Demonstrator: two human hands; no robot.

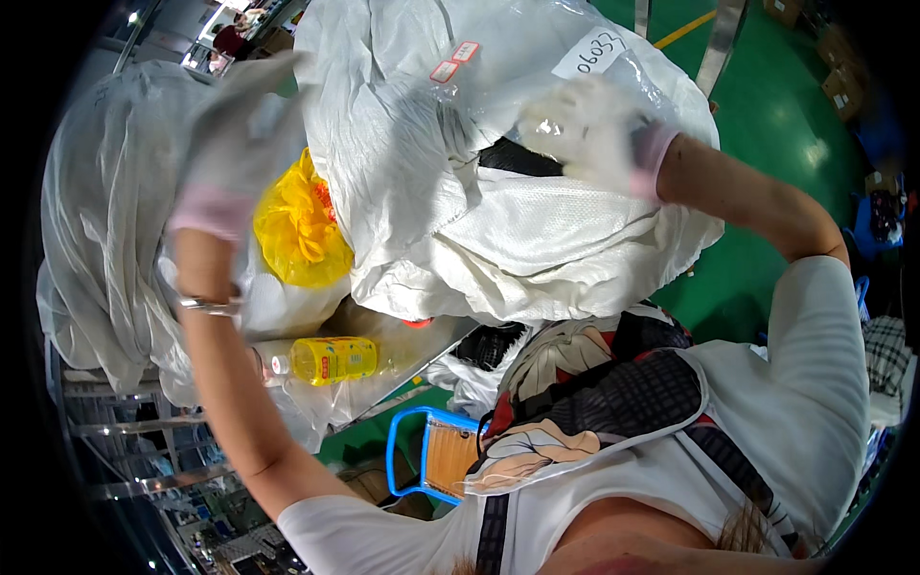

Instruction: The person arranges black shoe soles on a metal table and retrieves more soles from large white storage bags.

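A large white woven sack (556,240) lies before me, with clear plastic film (522,72) over its far part. Black material (518,158) shows in a gap of the sack. My right hand (586,134), in a white glove with a pink cuff, is at the film beside that gap; blur hides whether its fingers grip anything. My left hand (240,134), gloved alike and smeared by motion, is raised at the left of the sack, thumb and fingers apart. Below it to the right is a knotted yellow plastic bag (302,235).
Translucent plastic sheeting (115,211) bulges at the left. A bottle of yellow liquid (333,361) lies on the table near my left forearm. A blue-framed stool (450,455) stands below the table edge. Cardboard boxes (841,91) sit on the green floor at the far right.
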